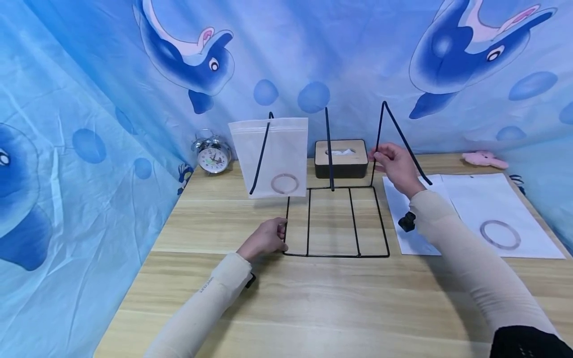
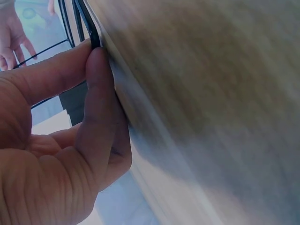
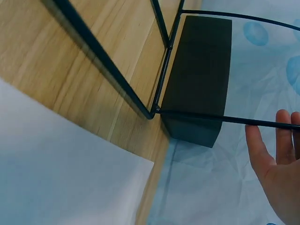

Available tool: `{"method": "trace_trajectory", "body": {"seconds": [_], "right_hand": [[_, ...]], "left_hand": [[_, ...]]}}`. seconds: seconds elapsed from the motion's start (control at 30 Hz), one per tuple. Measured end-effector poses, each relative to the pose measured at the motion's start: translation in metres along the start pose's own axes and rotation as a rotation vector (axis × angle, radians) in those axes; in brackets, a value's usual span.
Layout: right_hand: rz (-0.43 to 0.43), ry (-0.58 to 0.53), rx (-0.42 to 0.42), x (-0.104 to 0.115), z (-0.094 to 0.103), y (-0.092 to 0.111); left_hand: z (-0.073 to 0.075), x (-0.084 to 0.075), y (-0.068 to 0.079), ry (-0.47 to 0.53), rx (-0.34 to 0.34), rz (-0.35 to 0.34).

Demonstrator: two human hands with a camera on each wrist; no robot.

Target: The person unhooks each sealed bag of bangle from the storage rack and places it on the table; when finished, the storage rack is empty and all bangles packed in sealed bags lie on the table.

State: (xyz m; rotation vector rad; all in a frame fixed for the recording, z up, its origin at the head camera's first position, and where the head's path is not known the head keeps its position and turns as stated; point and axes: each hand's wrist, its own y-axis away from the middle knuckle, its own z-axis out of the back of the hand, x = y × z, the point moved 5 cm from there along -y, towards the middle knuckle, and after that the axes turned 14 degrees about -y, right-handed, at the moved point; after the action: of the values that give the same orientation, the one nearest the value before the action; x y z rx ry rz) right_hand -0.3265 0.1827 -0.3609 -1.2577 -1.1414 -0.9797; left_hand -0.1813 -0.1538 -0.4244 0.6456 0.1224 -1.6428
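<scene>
Wire rack between two hands

A black wire rack (image 1: 331,169) stands on a wooden desk (image 1: 340,308). The left hand (image 1: 268,236), nearer the viewer, pinches its base's front-left corner. The right hand (image 1: 398,164), farther back, touches the steep right upright (image 1: 380,124); whether it grips, I cannot tell. A white bag (image 1: 286,154) hangs at the left; a tissue box (image 1: 344,171) sits behind.
</scene>
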Motion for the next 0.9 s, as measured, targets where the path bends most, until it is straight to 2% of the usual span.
{"method": "trace_trajectory", "body": {"seconds": [0.23,0.5,0.77,0.9], "right_hand": [[0.002,-0.007,0.052,-0.002,0.003,-0.003],[0.025,0.022,0.022,0.0,0.013,-0.003],[0.01,-0.01,0.036,0.0,0.012,0.0],[-0.003,0.019,0.029,-0.002,0.013,0.001]], "left_hand": [[0.002,-0.002,-0.002,-0.011,-0.012,0.008],[-0.001,-0.009,-0.006,0.006,0.005,0.006],[-0.002,-0.009,-0.008,-0.001,0.003,-0.003],[0.003,-0.004,-0.004,0.056,-0.007,-0.002]]}}
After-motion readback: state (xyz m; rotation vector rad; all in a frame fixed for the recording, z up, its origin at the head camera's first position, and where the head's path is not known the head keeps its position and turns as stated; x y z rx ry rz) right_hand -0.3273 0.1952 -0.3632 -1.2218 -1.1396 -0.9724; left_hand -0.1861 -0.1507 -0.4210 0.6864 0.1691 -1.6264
